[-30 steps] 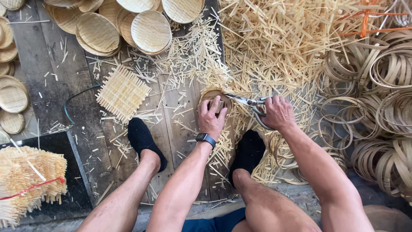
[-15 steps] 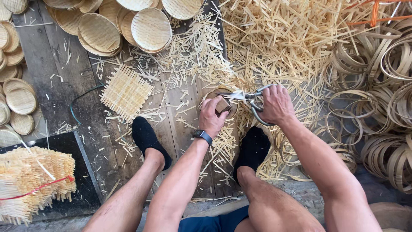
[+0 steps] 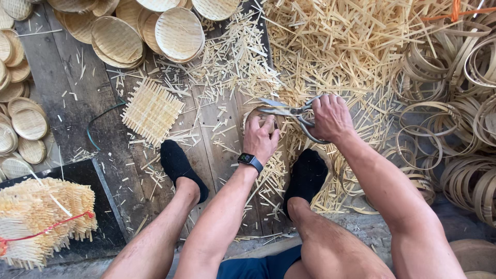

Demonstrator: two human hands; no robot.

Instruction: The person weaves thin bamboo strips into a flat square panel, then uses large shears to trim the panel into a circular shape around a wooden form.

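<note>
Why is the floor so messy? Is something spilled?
Yes: pale bamboo offcuts lie strewn across the plank floor around the right hand with scissors and left hand on a small woven tray.

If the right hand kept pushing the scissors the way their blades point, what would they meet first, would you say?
The right hand aims the scissors leftward, so their tips would probably first meet the round woven piece under the left hand; depth is unclear.

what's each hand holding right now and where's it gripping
Right hand holds scissors by the handle loops. Left hand grips a small round woven piece from its near edge.
</note>
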